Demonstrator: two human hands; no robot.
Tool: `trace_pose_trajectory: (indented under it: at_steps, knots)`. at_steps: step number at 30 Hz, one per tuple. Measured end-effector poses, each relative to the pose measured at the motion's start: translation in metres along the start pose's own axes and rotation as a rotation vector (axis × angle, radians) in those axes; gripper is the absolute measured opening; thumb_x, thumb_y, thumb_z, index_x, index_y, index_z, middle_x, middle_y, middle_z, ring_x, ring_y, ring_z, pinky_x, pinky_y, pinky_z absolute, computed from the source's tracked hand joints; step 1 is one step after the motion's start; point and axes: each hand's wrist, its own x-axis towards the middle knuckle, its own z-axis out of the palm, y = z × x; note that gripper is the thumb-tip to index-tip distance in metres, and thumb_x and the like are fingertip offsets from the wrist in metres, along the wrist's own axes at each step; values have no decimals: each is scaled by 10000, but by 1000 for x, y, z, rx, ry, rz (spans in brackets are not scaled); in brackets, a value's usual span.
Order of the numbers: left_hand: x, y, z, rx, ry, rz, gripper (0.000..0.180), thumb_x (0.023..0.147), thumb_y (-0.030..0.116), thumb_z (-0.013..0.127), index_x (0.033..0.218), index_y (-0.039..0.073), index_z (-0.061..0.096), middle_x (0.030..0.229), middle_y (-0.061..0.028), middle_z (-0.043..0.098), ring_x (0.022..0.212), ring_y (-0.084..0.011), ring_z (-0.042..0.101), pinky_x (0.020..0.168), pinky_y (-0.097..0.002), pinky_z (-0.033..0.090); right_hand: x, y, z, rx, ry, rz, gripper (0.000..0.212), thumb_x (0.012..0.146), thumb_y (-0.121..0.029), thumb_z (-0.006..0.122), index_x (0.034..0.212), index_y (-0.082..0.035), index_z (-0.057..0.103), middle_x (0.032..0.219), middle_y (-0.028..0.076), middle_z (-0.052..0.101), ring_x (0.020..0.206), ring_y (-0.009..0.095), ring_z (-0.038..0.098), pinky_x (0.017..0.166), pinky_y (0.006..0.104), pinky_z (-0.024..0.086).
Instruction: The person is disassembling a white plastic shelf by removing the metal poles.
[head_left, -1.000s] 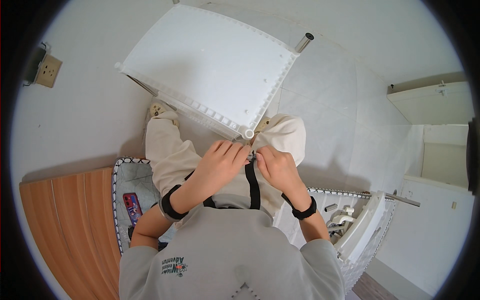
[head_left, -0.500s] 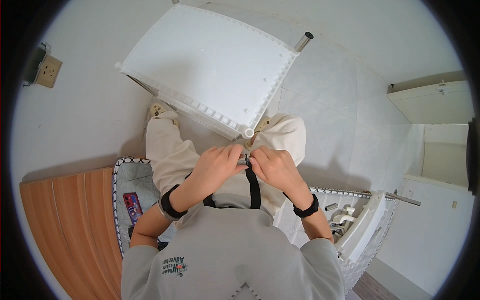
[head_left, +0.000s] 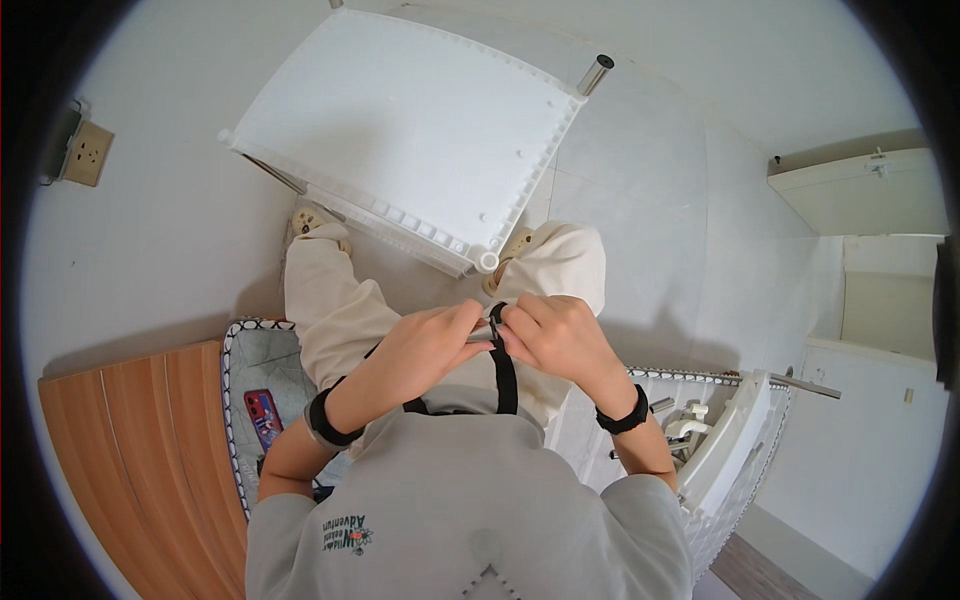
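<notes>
Above my lap, my left hand (head_left: 437,340) and my right hand (head_left: 552,338) meet with their fingertips almost touching. A short silver metal tube (head_left: 484,335) shows in the closed fingers of my left hand, mostly covered by them. My right fingers pinch at a small black piece (head_left: 496,312) at its end. Whether that piece belongs to the black strap (head_left: 506,375) running just below it, I cannot tell. In front of my knees stands a white plastic rack (head_left: 410,120) with metal tube legs.
On my right, a quilted mat (head_left: 585,440) bears white fittings (head_left: 688,422) and a white panel (head_left: 728,445). A phone (head_left: 262,415) lies on the left beside a wooden board (head_left: 135,440). A wall socket (head_left: 88,154) is at far left, a white cabinet (head_left: 860,190) at far right.
The fingers have shifted slightly around the tube, and more of the black piece shows at my right fingertips. My right forearm has moved a little outward. The view has tilted slightly.
</notes>
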Motion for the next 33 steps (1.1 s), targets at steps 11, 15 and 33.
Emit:
trace_pose_trajectory:
  at_steps: [11, 15, 33]
  knots:
    - [-3, 5, -10, 43, -31, 29, 298, 747, 193, 643, 909, -6, 493, 789, -120, 523, 666, -270, 535, 590, -359, 426, -5, -1, 0, -19, 12, -73, 191, 686, -163, 636, 704, -62, 476, 615, 36, 422, 499, 183, 482, 445, 296, 404]
    - [-3, 5, -8, -15, -9, -11, 305, 738, 164, 652, 939, -8, 502, 836, -115, 538, 702, -269, 555, 620, -343, 448, -8, 2, 0, -20, 9, -65, 180, 686, -154, 634, 708, -63, 480, 621, 38, 425, 494, 185, 480, 442, 296, 401]
    - [-1, -1, -1, 10, -249, -48, 268, 805, 241, 576, 912, 45, 427, 642, -121, 529, 585, -306, 548, 485, -378, 417, -10, 4, -1, -5, 1, -112, 198, 685, -178, 640, 721, -63, 482, 610, 33, 412, 496, 175, 477, 444, 295, 407]
